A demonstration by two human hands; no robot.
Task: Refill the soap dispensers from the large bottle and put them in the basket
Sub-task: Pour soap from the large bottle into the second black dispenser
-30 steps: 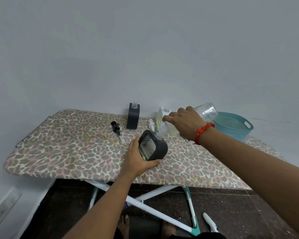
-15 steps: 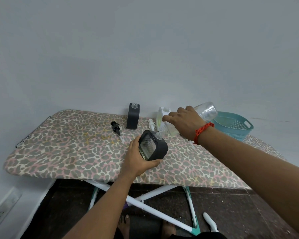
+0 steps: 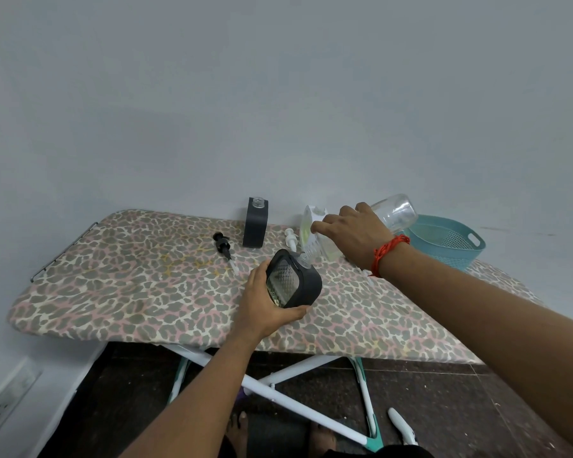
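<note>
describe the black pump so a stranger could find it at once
Find the leopard-print ironing board. Near its back edge stands a black dispenser; the black pump lies flat just left of it. Unlike the white pump nearby, it is black.

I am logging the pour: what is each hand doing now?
Left hand: grips the tilted black square soap dispenser.
Right hand: grips the tilted large clear plastic bottle.

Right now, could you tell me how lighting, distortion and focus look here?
Head view: the wide lens bows the board; light is soft and even, shadows faint; the clear bottle shows small highlights, no harsh glare; the held dispenser is sharp, but no soap stream is discernible.
</note>
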